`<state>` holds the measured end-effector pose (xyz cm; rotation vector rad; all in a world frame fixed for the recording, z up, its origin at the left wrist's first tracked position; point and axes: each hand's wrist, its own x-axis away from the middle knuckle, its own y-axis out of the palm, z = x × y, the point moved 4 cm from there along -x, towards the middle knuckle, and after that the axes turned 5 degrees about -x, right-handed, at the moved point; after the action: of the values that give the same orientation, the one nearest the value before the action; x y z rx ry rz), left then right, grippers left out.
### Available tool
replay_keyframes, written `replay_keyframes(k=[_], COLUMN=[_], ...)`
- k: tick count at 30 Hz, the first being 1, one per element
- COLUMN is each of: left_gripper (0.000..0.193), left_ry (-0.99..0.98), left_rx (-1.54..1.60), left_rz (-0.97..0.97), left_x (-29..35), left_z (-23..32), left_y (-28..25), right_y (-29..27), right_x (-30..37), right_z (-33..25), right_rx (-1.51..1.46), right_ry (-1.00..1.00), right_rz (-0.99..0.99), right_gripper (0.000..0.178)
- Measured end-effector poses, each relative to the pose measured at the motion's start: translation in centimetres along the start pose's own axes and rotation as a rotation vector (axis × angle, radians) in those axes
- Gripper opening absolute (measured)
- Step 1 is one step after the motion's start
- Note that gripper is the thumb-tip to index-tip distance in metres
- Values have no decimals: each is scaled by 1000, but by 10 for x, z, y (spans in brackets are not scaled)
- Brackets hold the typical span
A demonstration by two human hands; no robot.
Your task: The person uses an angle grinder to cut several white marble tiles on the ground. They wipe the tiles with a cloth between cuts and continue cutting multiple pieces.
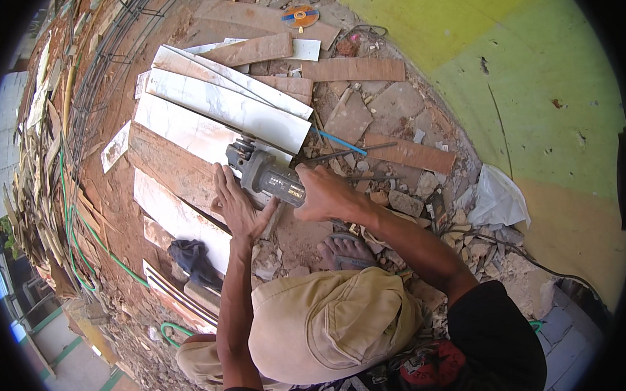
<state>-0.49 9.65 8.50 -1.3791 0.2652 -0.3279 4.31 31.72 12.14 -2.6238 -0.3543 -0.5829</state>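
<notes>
My right hand (325,193) is closed round the rear of a grey angle grinder (271,176). The grinder's head and disc lie over the cut white marbled tile strips (179,122) in front of me. My left hand (237,205) is spread, its fingers stretched out over a brown tile strip (167,159) and its thumb reaching to the grinder's side. Whether the disc is turning or touching a tile I cannot tell. Another white strip (172,207) lies to the left of my left hand.
A green-yellow wall (530,84) borders the right side. Rubble (406,202), a blue stick (339,141) and a white plastic bag (498,196) lie near it. An orange disc (300,17) is at the far end. Wire rebar (118,47), a green hose (115,257) and a dark cloth (193,262) lie left.
</notes>
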Motion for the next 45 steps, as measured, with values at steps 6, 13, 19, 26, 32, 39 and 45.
replay_keyframes(k=[6,13,19,26,32,39,45], left_gripper=[129,131,134,134,137,138,138], left_ry=[-14,7,26,64,29,15,14], left_rx=[-7,1,23,89,52,77,42], left_rz=[-18,9,27,69,63,49,42], left_x=[0,0,0,1,1,1,2], left_z=[0,-2,-5,-5,-7,-6,-7], left_y=[-1,1,6,7,8,8,9], right_y=[-2,-4,-3,-3,-8,-8,-9], right_x=[6,15,22,29,38,42,45], right_z=[0,0,8,17,17,21,22], right_rx=[33,26,42,43,36,50,54], right_ry=[22,25,-60,23,47,33,71], right_rz=[-20,-3,72,22,-7,4,-20], right_gripper=[52,49,47,46,47,52,54])
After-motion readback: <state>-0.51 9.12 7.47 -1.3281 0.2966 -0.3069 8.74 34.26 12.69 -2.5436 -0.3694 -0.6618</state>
